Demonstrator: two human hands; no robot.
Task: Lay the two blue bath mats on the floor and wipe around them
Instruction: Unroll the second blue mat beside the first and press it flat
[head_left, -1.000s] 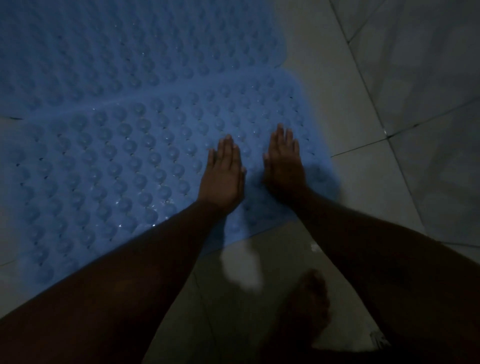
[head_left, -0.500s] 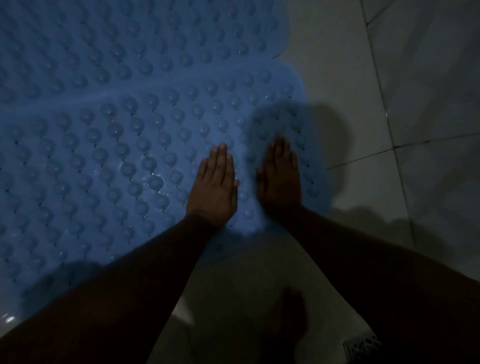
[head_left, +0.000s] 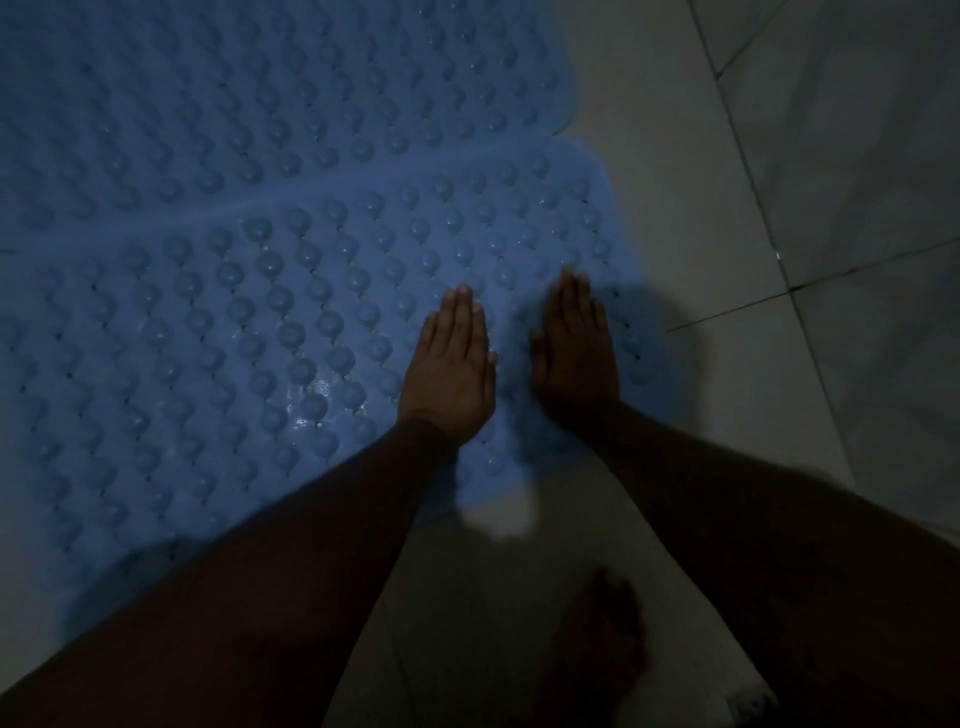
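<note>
Grey tiles (head_left: 727, 156) lie dim under two blue mats. Pressed flat with fingers straight and together, the left hand (head_left: 449, 374) and right hand (head_left: 576, 353) rest side by side, not touching, on the right end of the near mat (head_left: 260, 338). Beyond the fingertips, the far mat (head_left: 260, 93) meets it along its long side. A bare foot (head_left: 602, 649) stands on tile below the right forearm.

2 blue mats (head_left: 270, 98) (head_left: 208, 332), 2 grips (head_left: 448, 374) (head_left: 577, 358), 1 bare ft (head_left: 605, 639)
</note>
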